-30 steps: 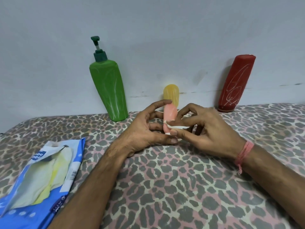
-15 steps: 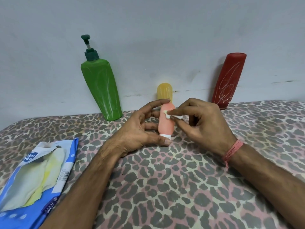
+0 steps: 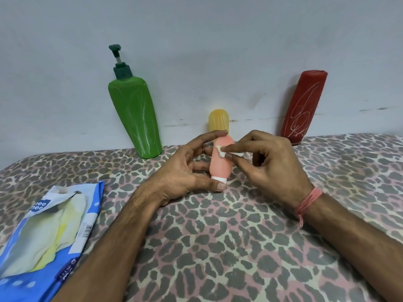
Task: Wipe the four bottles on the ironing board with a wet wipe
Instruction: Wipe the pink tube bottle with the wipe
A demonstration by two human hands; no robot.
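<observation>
Pink bottle [image 3: 220, 159], upright mid-board, gripped by left hand [image 3: 185, 171]; right hand [image 3: 270, 166] pinching wipe [image 3: 224, 152] has climbed from base to shoulder, so this bottle is nearly wiped.

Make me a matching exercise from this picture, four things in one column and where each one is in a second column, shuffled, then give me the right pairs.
Things:
1. pink bottle
2. green pump bottle
3. red bottle
4. wipes packet

Places:
A. leaning on the wall at the far right
B. lying on the board at the near left
C. held in the left hand while the right hand rubs a wet wipe on it
D. leaning on the wall at the far left

Pairs: 1-C, 2-D, 3-A, 4-B
</observation>
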